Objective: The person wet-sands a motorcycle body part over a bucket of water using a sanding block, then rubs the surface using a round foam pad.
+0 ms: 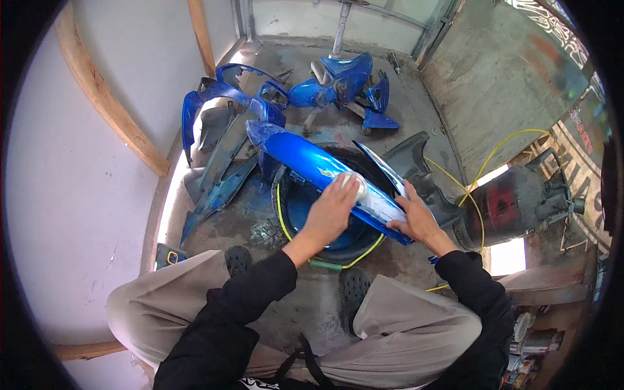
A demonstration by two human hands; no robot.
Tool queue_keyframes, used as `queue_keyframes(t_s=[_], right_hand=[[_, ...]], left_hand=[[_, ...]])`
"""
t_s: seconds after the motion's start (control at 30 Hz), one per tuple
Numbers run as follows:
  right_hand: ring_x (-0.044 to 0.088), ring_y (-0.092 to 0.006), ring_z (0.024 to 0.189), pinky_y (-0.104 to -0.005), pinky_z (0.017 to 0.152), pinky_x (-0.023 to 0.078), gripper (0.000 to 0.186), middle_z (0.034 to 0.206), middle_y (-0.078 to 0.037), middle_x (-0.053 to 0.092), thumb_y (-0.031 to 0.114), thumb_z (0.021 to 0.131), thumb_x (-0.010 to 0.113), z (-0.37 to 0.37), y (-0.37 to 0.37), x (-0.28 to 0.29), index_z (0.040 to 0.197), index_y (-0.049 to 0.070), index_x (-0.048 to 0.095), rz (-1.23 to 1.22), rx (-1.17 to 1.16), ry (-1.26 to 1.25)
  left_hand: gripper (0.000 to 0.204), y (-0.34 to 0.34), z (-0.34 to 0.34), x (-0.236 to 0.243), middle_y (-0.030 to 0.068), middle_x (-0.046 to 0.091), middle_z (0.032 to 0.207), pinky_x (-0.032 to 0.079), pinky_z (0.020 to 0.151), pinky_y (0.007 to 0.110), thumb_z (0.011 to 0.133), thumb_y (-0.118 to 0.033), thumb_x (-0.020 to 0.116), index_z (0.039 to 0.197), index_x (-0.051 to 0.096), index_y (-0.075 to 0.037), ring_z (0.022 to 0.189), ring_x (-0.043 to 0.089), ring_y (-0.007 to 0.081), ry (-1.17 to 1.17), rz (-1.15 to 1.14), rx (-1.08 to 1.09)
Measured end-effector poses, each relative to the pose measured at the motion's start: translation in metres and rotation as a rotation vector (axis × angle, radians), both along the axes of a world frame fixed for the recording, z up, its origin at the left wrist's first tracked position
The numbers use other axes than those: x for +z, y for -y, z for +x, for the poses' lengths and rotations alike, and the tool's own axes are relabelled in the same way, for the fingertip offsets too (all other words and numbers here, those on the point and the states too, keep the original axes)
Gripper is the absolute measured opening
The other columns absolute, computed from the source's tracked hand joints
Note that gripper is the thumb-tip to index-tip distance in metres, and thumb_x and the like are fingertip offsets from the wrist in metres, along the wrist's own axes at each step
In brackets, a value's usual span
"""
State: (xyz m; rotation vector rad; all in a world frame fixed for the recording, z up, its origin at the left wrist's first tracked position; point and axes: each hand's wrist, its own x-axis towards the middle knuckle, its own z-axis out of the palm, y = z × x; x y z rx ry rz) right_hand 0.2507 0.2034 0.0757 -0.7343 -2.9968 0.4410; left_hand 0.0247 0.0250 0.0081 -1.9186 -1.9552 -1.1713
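A long glossy blue plastic panel (299,156), whitish toward its right end, lies slanted across a black tub (335,241) with dark blue inside and a yellow-green handle. My left hand (331,211) presses a round white pad (356,184) on the panel's top, fingers curled over it. My right hand (416,218) grips the panel's right end. Just behind that end is a narrow blue-and-white piece (380,162), partly hidden.
Blue body panels (344,78) and dark plastic pieces (218,188) lie behind and left. A dark cylindrical tank (497,208) with a yellow hose (481,224) stands right. Walls (84,195) enclose the floor; my clog-shod feet (354,292) flank the tub's near side.
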Motion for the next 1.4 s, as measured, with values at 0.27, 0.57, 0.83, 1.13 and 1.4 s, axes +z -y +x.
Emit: queue_keyframes(t_s=[0.27, 0.57, 0.83, 1.13, 1.4], right_hand=[[0.035, -0.0577, 0.152, -0.0532, 0.125, 0.036, 0.072, 0.167, -0.039, 0.027, 0.034, 0.074, 0.096, -0.014, 0.006, 0.0, 0.132, 0.001, 0.069, -0.05, 0.027, -0.039], [0.037, -0.0581, 0.15, -0.052, 0.124, 0.037, 0.071, 0.167, -0.04, 0.028, 0.032, 0.075, 0.095, -0.006, 0.011, 0.011, 0.131, -0.001, 0.067, -0.056, 0.037, -0.041], [0.037, -0.0556, 0.151, -0.0489, 0.126, 0.035, 0.072, 0.167, -0.039, 0.026, 0.031, 0.076, 0.094, -0.001, 0.009, 0.005, 0.132, -0.004, 0.064, 0.065, 0.025, 0.017], [0.036, -0.0569, 0.151, -0.0544, 0.125, 0.034, 0.075, 0.166, -0.04, 0.029, 0.031, 0.073, 0.096, -0.012, 0.007, -0.007, 0.133, -0.002, 0.066, 0.046, 0.065, -0.064], [0.03, -0.0553, 0.156, -0.0577, 0.126, 0.032, 0.076, 0.167, -0.041, 0.026, 0.03, 0.077, 0.094, 0.001, 0.003, 0.001, 0.138, -0.002, 0.063, 0.026, 0.029, -0.008]], left_hand=[[0.033, -0.017, -0.133, 0.014, 0.0306, 0.063, 0.128, 0.052, 0.098, 0.056, 0.1, -0.004, 0.052, 0.13, 0.056, 0.007, 0.115, 0.063, 0.0496, 0.236, -0.082, 0.6], [0.04, -0.017, -0.101, 0.004, 0.0286, 0.062, 0.137, 0.047, 0.109, 0.054, 0.099, -0.004, 0.05, 0.138, 0.055, 0.003, 0.129, 0.058, 0.0476, -0.091, 0.136, 0.341], [0.049, 0.009, -0.008, -0.002, 0.0289, 0.054, 0.151, 0.04, 0.122, 0.052, 0.099, -0.006, 0.053, 0.147, 0.052, 0.006, 0.142, 0.051, 0.0484, 0.074, 0.034, 0.249], [0.043, 0.01, -0.143, -0.007, 0.0215, 0.058, 0.149, 0.035, 0.115, 0.071, 0.103, -0.012, 0.051, 0.144, 0.054, 0.001, 0.141, 0.053, 0.0382, 0.044, -0.232, 0.733], [0.062, 0.007, 0.028, -0.002, 0.0148, 0.047, 0.164, 0.028, 0.121, 0.071, 0.096, -0.017, 0.06, 0.156, 0.049, -0.003, 0.154, 0.041, 0.0339, -0.154, -0.18, 0.24]])
